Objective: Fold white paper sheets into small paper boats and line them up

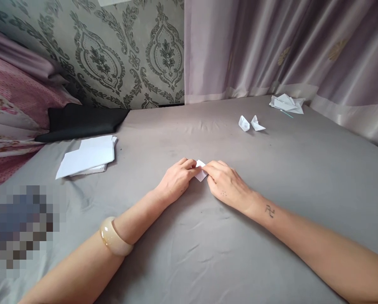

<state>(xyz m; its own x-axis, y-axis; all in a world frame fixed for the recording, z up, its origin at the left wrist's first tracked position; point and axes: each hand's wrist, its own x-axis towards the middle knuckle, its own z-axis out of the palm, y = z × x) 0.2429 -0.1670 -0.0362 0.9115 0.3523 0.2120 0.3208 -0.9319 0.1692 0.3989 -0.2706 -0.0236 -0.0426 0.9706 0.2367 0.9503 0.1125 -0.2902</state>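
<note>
A small folded piece of white paper (201,175), diamond-shaped from above, lies on the grey cloth between my hands. My left hand (180,176) grips its left side, the fingers curled and pressed together. On the opposite side my right hand (227,182) pinches the paper, with thumb and forefinger meeting near its middle. Fingers cover both side corners, so how the folds run there is hidden. Beyond my right hand stand two small folded paper boats (244,123), close beside each other.
A stack of white paper sheets (87,155) lies at the left, near a black cloth (86,120). More folded white paper (287,103) sits at the back right by the curtain (239,50), with a thin blue stick (286,113). A blurred-out object (22,228) is at lower left.
</note>
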